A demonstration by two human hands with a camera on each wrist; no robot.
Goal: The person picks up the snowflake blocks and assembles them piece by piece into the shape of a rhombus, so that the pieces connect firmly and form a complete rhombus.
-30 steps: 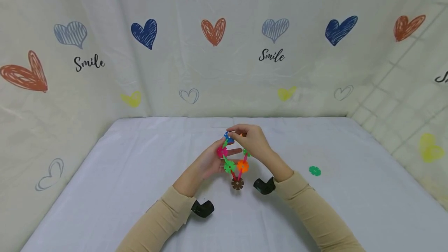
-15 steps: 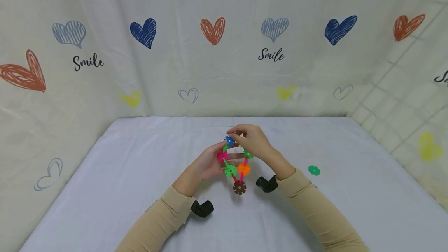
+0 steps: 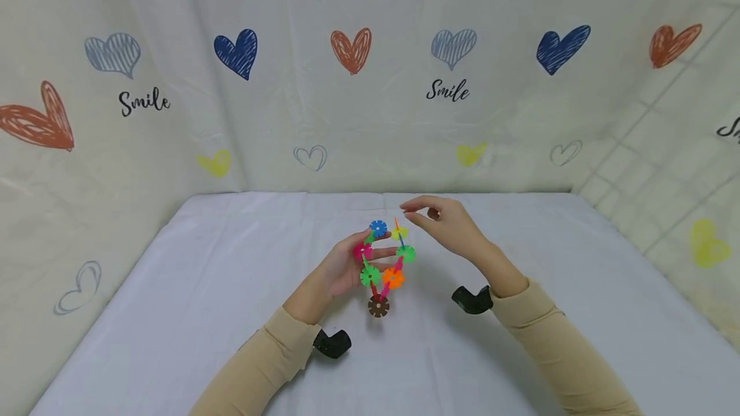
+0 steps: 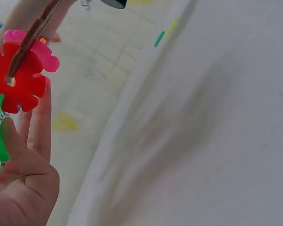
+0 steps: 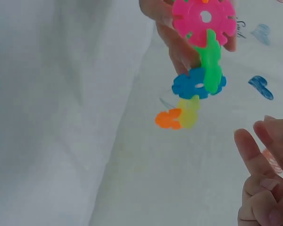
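Observation:
My left hand (image 3: 338, 268) holds up a looped chain of slotted, flower-shaped plastic discs, its fingers spread behind the loop and its thumb near the pink disc (image 3: 362, 251). A brown disc (image 3: 378, 306) hangs lowest. The blue disc (image 3: 378, 228) is at the upper left; a yellow disc (image 3: 399, 234) and an edge-on orange disc (image 5: 168, 118) lie at the upper right. In the left wrist view, a red disc (image 4: 23, 89) joins the edge-on brown one. My right hand (image 3: 448, 226) is apart from the chain, to its right, thumb and forefinger near each other with nothing between.
A white cloth covers the table (image 3: 231, 287), with a heart-printed backdrop (image 3: 381, 114) behind it. A loose green disc (image 4: 159, 38) lies on the cloth, seen in the left wrist view. Black wrist mounts (image 3: 332, 343) stick out from both cuffs.
My right hand has let go of the chain's top and moved right. The chain has shifted slightly left in my left hand. My right sleeve now hides the loose green disc in the head view.

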